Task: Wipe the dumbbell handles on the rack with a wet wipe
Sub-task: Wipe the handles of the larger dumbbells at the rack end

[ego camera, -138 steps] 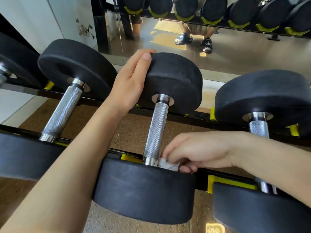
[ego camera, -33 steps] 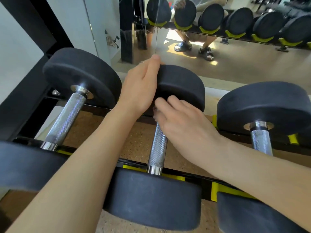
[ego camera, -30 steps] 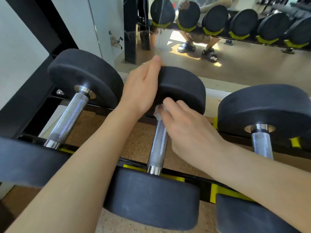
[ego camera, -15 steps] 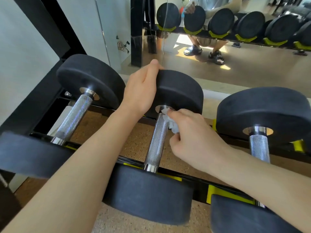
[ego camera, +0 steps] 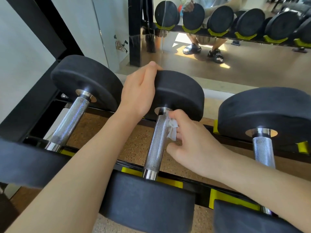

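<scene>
Three black dumbbells lie side by side on a black rack [ego camera: 198, 190] with yellow cradles, their metal handles running from the near rail to the far rail. A mirror behind shows more dumbbells and the person's feet.

The left hand [ego camera: 139, 91] rests over the top edge of the middle dumbbell's far weight [ego camera: 181, 91], fingers curved onto it, steadying it. The right hand [ego camera: 190, 140] sits just right of the middle handle [ego camera: 156, 140], near its far end. Its fingertips pinch a small crumpled white wet wipe [ego camera: 172, 130] against the right side of the handle, close beneath the far weight.

The handle's long axis stretches from the wipe back towards the near rail, so most of its ridged length lies below the grip, nearer the person. The right hand is the closer one to that bare stretch. The left handle [ego camera: 70, 120] and the right handle [ego camera: 263, 148] stand apart, untouched by either hand.
</scene>
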Demonstrator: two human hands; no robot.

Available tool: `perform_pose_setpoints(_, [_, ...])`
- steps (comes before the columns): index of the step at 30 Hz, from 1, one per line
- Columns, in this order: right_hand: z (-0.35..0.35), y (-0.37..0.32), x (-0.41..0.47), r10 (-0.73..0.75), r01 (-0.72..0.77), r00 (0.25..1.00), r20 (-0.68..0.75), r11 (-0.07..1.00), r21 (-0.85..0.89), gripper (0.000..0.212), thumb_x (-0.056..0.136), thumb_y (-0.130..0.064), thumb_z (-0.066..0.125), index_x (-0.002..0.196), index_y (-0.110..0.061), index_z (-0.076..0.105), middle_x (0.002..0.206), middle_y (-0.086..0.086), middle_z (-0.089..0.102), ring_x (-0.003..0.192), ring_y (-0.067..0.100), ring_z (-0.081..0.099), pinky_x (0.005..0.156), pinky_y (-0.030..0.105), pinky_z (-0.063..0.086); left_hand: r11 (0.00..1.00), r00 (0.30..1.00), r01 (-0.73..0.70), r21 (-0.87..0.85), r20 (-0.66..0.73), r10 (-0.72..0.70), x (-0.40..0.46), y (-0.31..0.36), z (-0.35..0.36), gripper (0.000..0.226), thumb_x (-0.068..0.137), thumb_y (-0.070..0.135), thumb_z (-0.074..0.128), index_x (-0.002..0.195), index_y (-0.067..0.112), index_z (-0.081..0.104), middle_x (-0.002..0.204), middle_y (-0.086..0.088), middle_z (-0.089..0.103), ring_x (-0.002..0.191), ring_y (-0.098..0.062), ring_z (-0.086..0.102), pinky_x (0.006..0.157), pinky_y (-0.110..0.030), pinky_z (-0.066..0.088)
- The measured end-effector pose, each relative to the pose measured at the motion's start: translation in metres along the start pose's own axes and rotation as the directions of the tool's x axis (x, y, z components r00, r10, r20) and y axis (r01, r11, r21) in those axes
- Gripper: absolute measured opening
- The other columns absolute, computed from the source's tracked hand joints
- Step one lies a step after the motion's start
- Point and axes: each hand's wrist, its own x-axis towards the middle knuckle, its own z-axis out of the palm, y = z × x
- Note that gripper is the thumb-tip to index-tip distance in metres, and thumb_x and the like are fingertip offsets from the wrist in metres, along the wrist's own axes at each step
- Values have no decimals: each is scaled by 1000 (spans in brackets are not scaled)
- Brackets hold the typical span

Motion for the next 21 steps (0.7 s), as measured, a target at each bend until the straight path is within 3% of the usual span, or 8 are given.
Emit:
perform_pose_setpoints(5, [6, -13, -8, -126, 130, 991, 44, 845, -518, 87, 90, -17, 61, 157, -17, 6, 129, 3, 33, 85, 10, 43, 61, 20, 39, 1000, 1000, -19, 14, -2, 19, 0, -1, 0, 54, 100, 44, 22, 101, 18, 69, 98, -2, 67, 94, -10, 60, 87, -36, 47])
perform_pose_setpoints(8, [11, -10, -8, -100, 102, 994, 45, 689, -718, 97, 70, -11, 81, 152, -5, 30, 120, 13, 47, 77, 16, 53, 51, 21, 30, 1000, 1000, -16, 17, 3, 16, 1, -2, 0, 53, 101, 45, 22, 102, 19, 69, 98, -2, 67, 94, -10, 61, 90, -41, 49])
perform_pose_setpoints(10, [10, -7, -7, -162, 90, 987, -26, 670, -737, 97, 51, -12, 90, 140, -3, 52, 106, 13, 57, 65, 14, 50, 50, 20, 24, 999, 1000, -19, 26, 5, 19, 1, -3, -1, 55, 101, 45, 22, 102, 17, 69, 98, -4, 67, 93, -10, 61, 89, -41, 48])
perform_pose_setpoints(12, [8, -3, -6, -211, 116, 977, -36, 663, -740, 92, 47, -14, 91, 133, -4, 59, 104, 10, 57, 67, 14, 50, 52, 20, 24, 999, 1000, -24, 29, 5, 24, 1, -3, -1, 54, 102, 45, 22, 102, 17, 69, 97, -4, 67, 92, -9, 61, 88, -41, 48])
perform_pose_setpoints(14, [7, -7, -4, -275, 197, 961, 21, 632, -749, 74, 56, -9, 85, 127, -3, 62, 110, 10, 56, 82, 20, 57, 54, 22, 36, 999, 999, -31, 34, 7, 31, 1, -4, -1, 51, 105, 41, 23, 102, 19, 69, 97, -2, 67, 91, -8, 60, 88, -39, 47])
perform_pose_setpoints(16, [5, -11, -2, -348, 312, 930, 115, 587, -747, 49, 70, -6, 63, 119, -3, 66, 112, 9, 56, 97, 26, 55, 71, 32, 53, 999, 999, -39, 36, 7, 39, 1, -3, -1, 48, 107, 38, 24, 103, 20, 69, 97, -1, 67, 92, -8, 60, 87, -38, 47])
perform_pose_setpoints(19, [1, -15, 1, -371, 410, 903, 218, 591, -695, 48, 78, -10, 39, 116, -9, 68, 112, 4, 58, 108, 26, 51, 89, 41, 51, 998, 999, -45, 39, 6, 45, 0, -3, -1, 48, 107, 38, 24, 103, 22, 69, 97, 0, 67, 92, -7, 60, 87, -37, 47])
perform_pose_setpoints(21, [-2, -13, 1, -387, 464, 885, 259, 682, -565, 41, 80, -4, 47, 113, -13, 71, 110, 0, 63, 110, 22, 50, 93, 41, 49, 999, 999, -39, 38, 6, 38, 0, -2, -1, 47, 108, 39, 25, 103, 23, 69, 98, 0, 67, 93, -8, 60, 88, -38, 47])
